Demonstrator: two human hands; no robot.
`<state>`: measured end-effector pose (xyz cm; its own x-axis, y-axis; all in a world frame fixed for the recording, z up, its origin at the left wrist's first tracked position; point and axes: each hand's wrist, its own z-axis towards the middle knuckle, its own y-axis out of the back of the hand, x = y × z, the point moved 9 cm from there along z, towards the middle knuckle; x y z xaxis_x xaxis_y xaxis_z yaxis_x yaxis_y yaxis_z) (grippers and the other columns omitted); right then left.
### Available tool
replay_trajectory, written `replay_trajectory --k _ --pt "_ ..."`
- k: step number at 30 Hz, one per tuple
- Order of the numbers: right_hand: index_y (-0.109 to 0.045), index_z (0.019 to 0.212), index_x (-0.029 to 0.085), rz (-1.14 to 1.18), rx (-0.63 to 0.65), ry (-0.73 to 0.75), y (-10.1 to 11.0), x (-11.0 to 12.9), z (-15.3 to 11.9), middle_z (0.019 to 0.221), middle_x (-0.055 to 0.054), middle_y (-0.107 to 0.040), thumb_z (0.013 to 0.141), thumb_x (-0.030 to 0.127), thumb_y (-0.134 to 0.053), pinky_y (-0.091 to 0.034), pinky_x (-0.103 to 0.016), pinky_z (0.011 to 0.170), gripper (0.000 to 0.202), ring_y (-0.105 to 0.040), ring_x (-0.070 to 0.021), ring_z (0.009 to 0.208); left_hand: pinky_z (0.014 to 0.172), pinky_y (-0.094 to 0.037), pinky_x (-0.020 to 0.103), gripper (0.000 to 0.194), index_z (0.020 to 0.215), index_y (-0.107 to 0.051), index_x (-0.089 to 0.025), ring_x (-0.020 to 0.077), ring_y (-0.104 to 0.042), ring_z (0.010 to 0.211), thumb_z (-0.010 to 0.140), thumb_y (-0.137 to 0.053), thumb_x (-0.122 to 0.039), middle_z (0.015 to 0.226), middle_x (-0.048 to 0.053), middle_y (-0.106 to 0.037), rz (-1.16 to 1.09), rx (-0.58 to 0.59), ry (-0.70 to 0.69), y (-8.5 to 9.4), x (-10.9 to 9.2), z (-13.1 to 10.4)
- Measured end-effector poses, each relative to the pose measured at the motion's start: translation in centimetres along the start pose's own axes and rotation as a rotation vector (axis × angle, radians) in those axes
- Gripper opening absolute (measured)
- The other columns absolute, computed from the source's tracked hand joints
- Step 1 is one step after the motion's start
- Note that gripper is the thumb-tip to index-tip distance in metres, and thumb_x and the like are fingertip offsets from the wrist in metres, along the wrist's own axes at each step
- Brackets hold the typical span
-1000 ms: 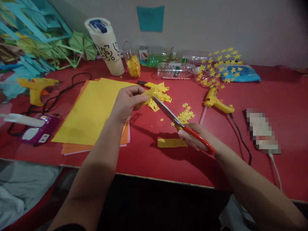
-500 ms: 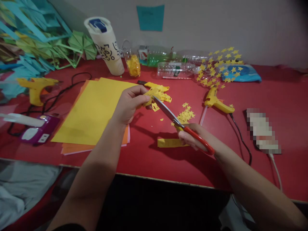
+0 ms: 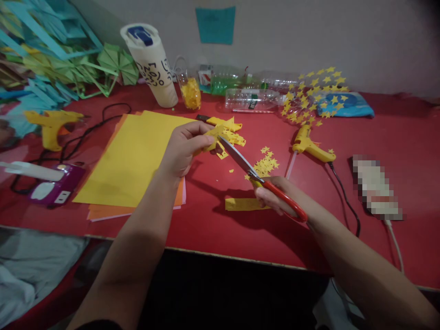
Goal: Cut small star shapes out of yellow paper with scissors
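Left hand (image 3: 185, 146) pinches a small yellow paper piece (image 3: 214, 136) between thumb and fingers, while the right hand (image 3: 275, 197) is closed around the red-handled scissors (image 3: 242, 160), their tips at the paper's edge (whether the blades are parted there, I can't tell). Just beyond the left fingertips lie yellow paper scraps (image 3: 235, 136), partly covering a black-ended yellow tool. Paper stars (image 3: 267, 164) are heaped just beyond the right hand, which hides one end of a yellow strip (image 3: 240, 204) on the red table (image 3: 213, 233). To the left, the left wrist and forearm block part of a stack of coloured sheets (image 3: 134, 156), yellow on top. Farther left are a yellow glue gun (image 3: 51, 128) and a purple power socket (image 3: 57, 185). Right of the right hand, a second glue gun (image 3: 312, 146) rests near a pixelated phone (image 3: 376, 188). Well beyond both hands stand a tumbler (image 3: 153, 68) and clear plastic bottles (image 3: 252, 100), lying sideways.
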<state>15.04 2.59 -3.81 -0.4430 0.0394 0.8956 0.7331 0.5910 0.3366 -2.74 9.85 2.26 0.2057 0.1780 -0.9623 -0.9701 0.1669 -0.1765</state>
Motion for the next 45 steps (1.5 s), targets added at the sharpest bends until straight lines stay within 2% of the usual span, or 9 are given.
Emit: replay_trajectory --k 5,14,21,30,34,39,45 --pt "-0.044 0.062 0.021 -0.009 -0.008 0.0 0.1 0.0 0.0 0.05 0.007 -0.039 0.08 0.063 -0.057 -0.027 -0.022 0.039 0.047 -0.036 -0.0062 0.038 0.057 -0.052 0.029 0.01 0.058 -0.054 -0.016 0.0107 -0.06 0.052 0.064 -0.062 -0.014 0.056 -0.001 -0.059 0.003 0.016 0.005 -0.2 0.1 0.0" --pt "-0.044 0.061 0.021 -0.042 -0.017 0.031 0.2 0.6 -0.1 0.048 0.007 -0.04 0.082 0.061 -0.055 -0.026 -0.024 0.042 0.046 -0.036 -0.0073 0.041 0.056 -0.05 0.027 0.011 0.055 -0.053 -0.015 0.0092 -0.058 0.05 0.062 -0.06 -0.011 0.051 -0.004 -0.051 0.027 -0.049 0.03 0.3 0.1 0.0" --pt "-0.044 0.062 0.021 -0.033 -0.012 0.043 0.2 0.9 -0.2 0.048 0.006 -0.041 0.083 0.06 -0.055 -0.027 -0.024 0.043 0.045 -0.037 -0.0081 0.043 0.06 -0.054 0.03 0.01 0.056 -0.053 -0.015 0.0106 -0.061 0.051 0.061 -0.062 -0.013 0.054 -0.003 -0.054 0.012 -0.023 0.023 0.0 0.2 0.0" --pt "-0.042 0.06 0.022 -0.05 -0.032 0.031 0.3 0.8 -0.2 0.046 0.007 -0.039 0.082 0.059 -0.056 -0.026 -0.024 0.042 0.045 -0.036 -0.0079 0.042 0.064 -0.056 0.034 0.011 0.056 -0.052 -0.017 0.0123 -0.061 0.055 0.062 -0.061 -0.015 0.052 -0.003 -0.052 0.043 -0.028 0.059 0.1 0.5 -0.1" --pt "-0.043 0.059 0.021 -0.026 -0.014 -0.013 0.1 0.2 0.0 0.045 0.008 -0.037 0.081 0.059 -0.057 -0.024 -0.022 0.038 0.046 -0.034 -0.0062 0.037 0.062 -0.055 0.032 0.011 0.056 -0.053 -0.016 0.0136 -0.064 0.057 0.062 -0.062 -0.015 0.053 -0.003 -0.053 0.043 -0.01 0.06 0.1 0.5 -0.1" --pt "-0.043 0.058 0.021 0.014 0.02 -0.054 -0.2 -0.6 0.2 0.046 0.007 -0.039 0.081 0.058 -0.058 -0.025 -0.021 0.035 0.047 -0.035 -0.0053 0.034 0.059 -0.054 0.029 0.009 0.056 -0.055 -0.016 0.0105 -0.061 0.051 0.061 -0.062 -0.016 0.055 -0.002 -0.06 0.04 0.033 0.086 -0.1 0.5 -0.2" --pt "-0.045 0.063 0.02 0.024 0.025 -0.018 -0.1 -0.1 -0.1 0.049 0.008 -0.038 0.078 0.066 -0.057 -0.026 -0.02 0.034 0.05 -0.036 -0.0051 0.034 0.058 -0.054 0.029 0.011 0.054 -0.053 -0.016 0.0101 -0.06 0.048 0.06 -0.062 -0.015 0.05 -0.004 -0.054 0.027 0.008 0.073 0.0 0.2 -0.1"
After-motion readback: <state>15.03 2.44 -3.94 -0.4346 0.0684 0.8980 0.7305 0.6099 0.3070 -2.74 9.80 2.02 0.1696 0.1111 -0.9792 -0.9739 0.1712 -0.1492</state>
